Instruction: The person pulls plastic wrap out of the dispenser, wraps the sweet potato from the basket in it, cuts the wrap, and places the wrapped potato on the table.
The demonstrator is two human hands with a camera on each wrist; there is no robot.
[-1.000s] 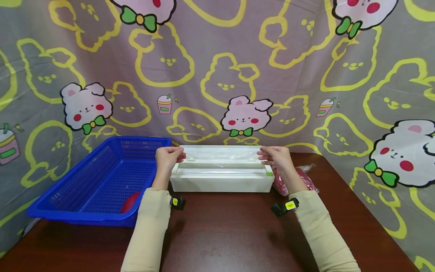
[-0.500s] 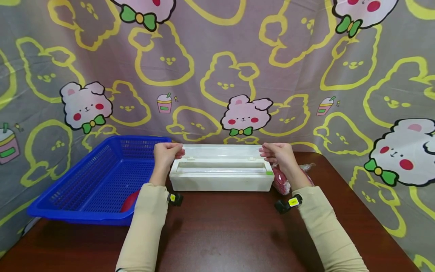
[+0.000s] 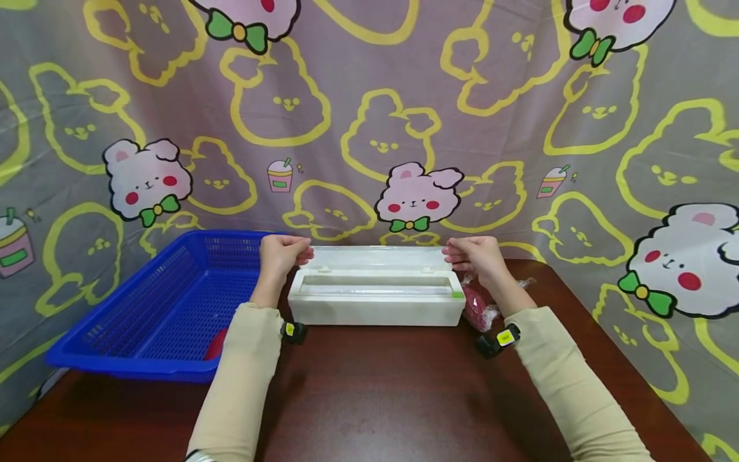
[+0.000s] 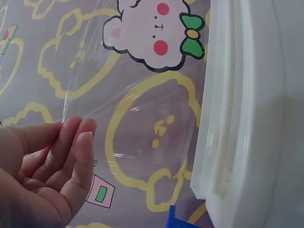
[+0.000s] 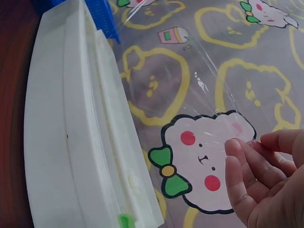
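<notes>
Between both hands stretches a sheet of clear plastic wrap [image 4: 128,107], taut along its upper edge. The left hand [image 3: 278,255] pinches one corner between thumb and fingers; the right hand [image 3: 478,256] pinches the opposite corner. Behind and below the hands stands a long white cling film dispenser [image 3: 375,312], its lid tipped back and a roll [image 3: 375,290] lying in its slot. In the right wrist view the film [image 5: 199,85] runs up from the dispenser [image 5: 52,123] to the pinched fingertips. A green slider [image 3: 457,294] sits at the dispenser's right end.
A blue plastic basket [image 3: 133,367] stands on the left, with a red object [image 3: 216,344] inside, partly hidden by the left sleeve. Right of the dispenser lies a red item in clear wrap [image 3: 476,307]. All stand on a brown table [image 3: 369,398] before a patterned cloth [image 3: 346,77].
Both hands have risen slightly, drawing the wrap higher above the dispenser. The forearms have spread a little apart. The dispenser and basket have stayed in place.
</notes>
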